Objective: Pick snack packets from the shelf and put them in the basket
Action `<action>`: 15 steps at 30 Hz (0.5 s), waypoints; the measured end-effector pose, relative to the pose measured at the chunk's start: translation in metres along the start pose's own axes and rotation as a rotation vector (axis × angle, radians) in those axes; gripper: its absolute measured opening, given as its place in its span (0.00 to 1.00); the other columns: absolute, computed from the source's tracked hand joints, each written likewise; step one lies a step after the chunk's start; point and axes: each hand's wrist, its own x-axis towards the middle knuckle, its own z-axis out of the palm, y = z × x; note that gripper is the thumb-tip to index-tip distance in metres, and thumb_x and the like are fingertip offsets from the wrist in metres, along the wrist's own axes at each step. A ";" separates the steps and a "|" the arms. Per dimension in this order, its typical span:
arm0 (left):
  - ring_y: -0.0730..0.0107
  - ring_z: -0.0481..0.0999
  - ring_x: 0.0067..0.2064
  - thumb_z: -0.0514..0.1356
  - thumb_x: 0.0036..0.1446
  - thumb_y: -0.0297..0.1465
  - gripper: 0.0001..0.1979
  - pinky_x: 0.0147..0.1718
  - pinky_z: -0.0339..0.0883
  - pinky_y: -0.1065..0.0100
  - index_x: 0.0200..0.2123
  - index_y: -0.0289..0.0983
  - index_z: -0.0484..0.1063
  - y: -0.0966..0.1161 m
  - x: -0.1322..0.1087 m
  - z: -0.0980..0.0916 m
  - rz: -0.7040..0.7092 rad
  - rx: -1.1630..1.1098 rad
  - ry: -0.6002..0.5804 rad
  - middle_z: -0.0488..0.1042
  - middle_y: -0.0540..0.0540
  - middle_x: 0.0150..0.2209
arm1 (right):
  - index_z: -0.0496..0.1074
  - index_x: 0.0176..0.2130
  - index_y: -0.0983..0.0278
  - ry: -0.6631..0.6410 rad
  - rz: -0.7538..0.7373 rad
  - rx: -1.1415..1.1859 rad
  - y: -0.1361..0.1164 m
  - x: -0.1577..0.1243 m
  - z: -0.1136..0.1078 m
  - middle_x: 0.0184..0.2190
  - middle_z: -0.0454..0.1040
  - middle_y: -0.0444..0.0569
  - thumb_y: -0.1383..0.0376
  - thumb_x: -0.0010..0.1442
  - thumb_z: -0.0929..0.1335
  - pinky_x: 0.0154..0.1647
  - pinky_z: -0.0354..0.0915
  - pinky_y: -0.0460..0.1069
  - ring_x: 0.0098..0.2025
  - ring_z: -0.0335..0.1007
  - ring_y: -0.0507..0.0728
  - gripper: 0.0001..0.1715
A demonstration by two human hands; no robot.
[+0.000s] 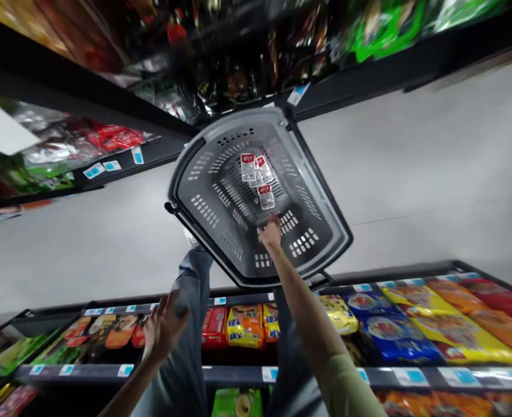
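Observation:
A grey plastic shopping basket (204,208) stands on the pale floor between two shelf rows. On its bottom lie three clear packets with red labels (258,176). My right hand (271,233) reaches down into the basket with its fingers stretched out. Its fingertips are just short of the nearest packet (266,197) and nothing shows in them. My left hand (164,327) hovers in front of my jeans-clad leg (190,347), fingers spread and empty, close to the shelf with orange packets (108,333).
Shelves of snack bags run along the near side: yellow and red bags (245,324), blue bags (395,336), orange bags (494,315). A second shelf row (108,145) with red and green packs lines the far side. The basket's dark handle (321,162) lies along its rim.

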 end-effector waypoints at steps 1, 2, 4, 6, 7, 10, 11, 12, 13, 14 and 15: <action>0.44 0.75 0.52 0.58 0.57 0.40 0.27 0.47 0.68 0.52 0.59 0.41 0.66 -0.005 0.002 0.001 -0.003 -0.024 0.011 0.75 0.40 0.55 | 0.62 0.61 0.70 0.011 0.006 -0.009 0.006 0.016 0.011 0.58 0.68 0.64 0.68 0.59 0.66 0.63 0.60 0.59 0.60 0.63 0.66 0.30; 0.45 0.75 0.52 0.57 0.57 0.42 0.25 0.46 0.69 0.53 0.58 0.44 0.68 -0.011 0.004 0.002 -0.013 -0.035 0.005 0.75 0.42 0.55 | 0.60 0.62 0.70 0.018 0.009 -0.019 0.012 0.031 0.022 0.60 0.66 0.64 0.68 0.59 0.67 0.64 0.59 0.59 0.61 0.61 0.67 0.33; 0.45 0.76 0.53 0.54 0.57 0.47 0.24 0.42 0.71 0.53 0.55 0.49 0.69 -0.022 0.008 0.001 -0.065 -0.012 -0.023 0.75 0.46 0.55 | 0.58 0.63 0.71 0.022 0.021 -0.054 0.023 0.058 0.040 0.62 0.63 0.65 0.66 0.58 0.68 0.65 0.56 0.60 0.63 0.58 0.68 0.37; 0.45 0.76 0.53 0.51 0.55 0.51 0.24 0.39 0.72 0.53 0.54 0.54 0.69 -0.032 0.011 0.000 -0.127 0.013 -0.047 0.75 0.49 0.55 | 0.56 0.65 0.73 0.026 0.048 -0.121 0.032 0.078 0.054 0.64 0.61 0.66 0.64 0.58 0.68 0.65 0.56 0.60 0.64 0.56 0.70 0.39; 0.46 0.76 0.53 0.50 0.55 0.52 0.24 0.39 0.72 0.53 0.53 0.56 0.68 -0.036 0.013 -0.001 -0.148 0.013 -0.047 0.75 0.50 0.55 | 0.56 0.65 0.74 0.032 0.061 -0.164 0.035 0.085 0.060 0.64 0.61 0.66 0.63 0.59 0.68 0.64 0.57 0.60 0.63 0.56 0.70 0.40; 0.48 0.76 0.54 0.51 0.54 0.52 0.23 0.40 0.72 0.54 0.52 0.59 0.69 -0.046 0.016 -0.002 -0.159 -0.003 -0.010 0.76 0.51 0.54 | 0.58 0.65 0.73 0.058 0.052 -0.268 0.040 0.096 0.069 0.63 0.62 0.66 0.64 0.60 0.68 0.59 0.61 0.59 0.63 0.57 0.71 0.38; 0.48 0.76 0.54 0.52 0.54 0.51 0.22 0.41 0.72 0.54 0.52 0.59 0.69 -0.048 0.017 -0.002 -0.155 0.002 0.003 0.76 0.51 0.54 | 0.59 0.64 0.73 0.048 0.044 -0.288 0.041 0.098 0.070 0.62 0.63 0.66 0.64 0.60 0.68 0.58 0.62 0.59 0.62 0.58 0.71 0.36; 0.48 0.77 0.53 0.53 0.55 0.51 0.22 0.41 0.72 0.53 0.52 0.59 0.69 -0.049 0.017 -0.002 -0.149 0.014 0.012 0.76 0.52 0.54 | 0.61 0.63 0.73 0.024 0.041 -0.299 0.042 0.098 0.070 0.62 0.64 0.66 0.64 0.62 0.67 0.56 0.63 0.58 0.62 0.59 0.71 0.33; 0.48 0.77 0.52 0.53 0.55 0.50 0.21 0.41 0.72 0.53 0.52 0.59 0.70 -0.050 0.018 -0.002 -0.138 0.026 0.012 0.76 0.52 0.54 | 0.64 0.61 0.73 -0.012 0.048 -0.302 0.043 0.098 0.068 0.60 0.66 0.67 0.65 0.63 0.66 0.55 0.64 0.58 0.61 0.61 0.70 0.29; 0.48 0.77 0.52 0.54 0.56 0.49 0.20 0.41 0.73 0.53 0.51 0.59 0.71 -0.050 0.018 -0.002 -0.128 0.036 0.007 0.76 0.52 0.54 | 0.67 0.59 0.73 -0.051 0.064 -0.300 0.044 0.096 0.064 0.57 0.70 0.67 0.65 0.65 0.64 0.53 0.64 0.58 0.58 0.65 0.70 0.25; 0.48 0.77 0.52 0.54 0.56 0.48 0.19 0.41 0.73 0.53 0.51 0.58 0.71 -0.050 0.018 -0.002 -0.122 0.043 0.003 0.77 0.51 0.53 | 0.71 0.56 0.73 -0.086 0.085 -0.297 0.045 0.093 0.060 0.53 0.73 0.67 0.66 0.66 0.63 0.52 0.65 0.57 0.55 0.69 0.68 0.21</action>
